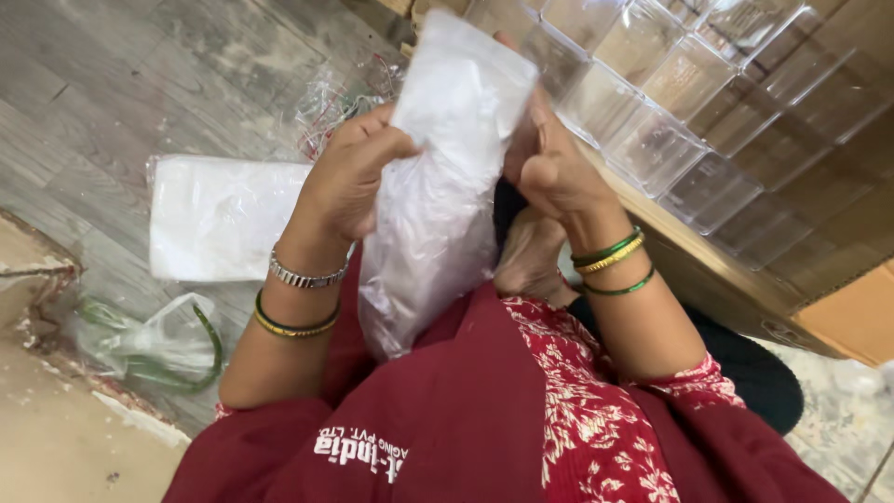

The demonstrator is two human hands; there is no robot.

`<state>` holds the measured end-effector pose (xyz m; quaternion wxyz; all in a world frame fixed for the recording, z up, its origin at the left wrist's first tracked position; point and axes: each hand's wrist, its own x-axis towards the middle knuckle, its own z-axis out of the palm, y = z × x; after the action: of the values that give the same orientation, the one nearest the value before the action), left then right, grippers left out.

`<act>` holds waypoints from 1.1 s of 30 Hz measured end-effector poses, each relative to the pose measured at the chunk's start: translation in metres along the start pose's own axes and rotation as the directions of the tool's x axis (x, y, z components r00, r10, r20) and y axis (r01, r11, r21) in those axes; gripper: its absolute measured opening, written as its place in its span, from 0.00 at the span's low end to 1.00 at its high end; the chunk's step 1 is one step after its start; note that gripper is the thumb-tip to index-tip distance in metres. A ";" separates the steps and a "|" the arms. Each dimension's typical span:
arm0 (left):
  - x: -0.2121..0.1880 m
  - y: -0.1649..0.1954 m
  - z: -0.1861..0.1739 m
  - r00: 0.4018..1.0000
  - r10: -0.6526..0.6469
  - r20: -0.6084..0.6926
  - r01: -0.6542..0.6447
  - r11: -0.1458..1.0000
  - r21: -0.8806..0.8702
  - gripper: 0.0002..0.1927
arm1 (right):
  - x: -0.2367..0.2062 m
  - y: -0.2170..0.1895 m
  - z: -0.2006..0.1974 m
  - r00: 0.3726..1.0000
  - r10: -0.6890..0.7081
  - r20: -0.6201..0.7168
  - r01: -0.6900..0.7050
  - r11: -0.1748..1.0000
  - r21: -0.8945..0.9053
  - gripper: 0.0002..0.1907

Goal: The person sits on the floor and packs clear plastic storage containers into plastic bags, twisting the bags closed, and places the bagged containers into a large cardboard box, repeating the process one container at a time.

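Got both hands up in front of me on one clear plastic bag (438,186) — it hangs over my lap and its top end points toward the far side. My left hand (349,177) is clamped on the bag's left edge, fingers (396,144) curled round the plastic about halfway up. My right hand (549,168) has the right edge, fingers tucked behind the bag so I can't see most of them, but the grip is clearly closed on the plastic. The bag looks whitish and crinkly; whether anything is inside, I can't tell.

On my left wrist there's a metal watch band (305,275) and a green and gold bangle (293,324) just below it. Right wrist has green and gold bangles (610,253) too.

Stuff around me: a flat stack of white plastic bags (219,219) lies on the wooden floor (112,84) to the left, just beside my left arm. Nearer and further left there's a loose clear bag with green rings (163,345) in it. Behind my hands on the far side sits a crumpled bit of clear plastic (331,107). Off to the right — rows of clear plastic boxes (680,112) packed side by side on a brown cardboard surface (838,317). My dark red clothing (447,419) fills the near part of the view.
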<state>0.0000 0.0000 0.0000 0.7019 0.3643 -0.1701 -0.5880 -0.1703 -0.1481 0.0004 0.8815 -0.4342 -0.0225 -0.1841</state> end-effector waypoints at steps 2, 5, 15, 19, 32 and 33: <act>-0.038 -0.015 -0.126 0.992 0.100 0.082 -0.114 0.977 0.178 0.12 | 0.015 0.129 0.011 0.995 -0.050 -0.081 0.023 0.950 -0.313 0.62; -0.055 -0.036 -0.146 0.975 0.191 0.111 -0.220 0.894 0.390 0.11 | -0.010 0.157 0.011 0.971 -0.042 -0.234 -0.074 0.882 -0.466 0.41; -0.040 -0.047 -0.169 0.964 -0.026 0.265 -0.210 0.537 0.817 0.22 | -0.020 0.122 -0.025 0.871 -0.348 -0.346 0.022 0.733 -0.680 0.05; -0.044 -0.039 -0.206 0.980 -0.170 0.103 0.007 0.549 0.836 0.18 | -0.018 0.104 -0.050 0.727 -0.476 -0.495 0.166 0.821 -0.547 0.10; -0.058 -0.011 -0.182 0.962 -0.003 0.272 0.037 0.992 -0.122 0.36 | -0.036 0.189 -0.011 0.809 -0.497 0.315 0.198 -0.274 -0.941 0.09; -0.057 -0.012 -0.181 0.980 0.034 0.196 0.003 0.982 -0.186 0.36 | -0.035 0.197 0.008 0.803 -0.341 0.489 0.392 -0.317 -0.864 0.07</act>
<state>0.0980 0.1096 -0.1199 0.7169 0.2353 -0.1866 -0.6292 -0.1344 -0.0215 -0.1507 0.1320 -0.9094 -0.0266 -0.3934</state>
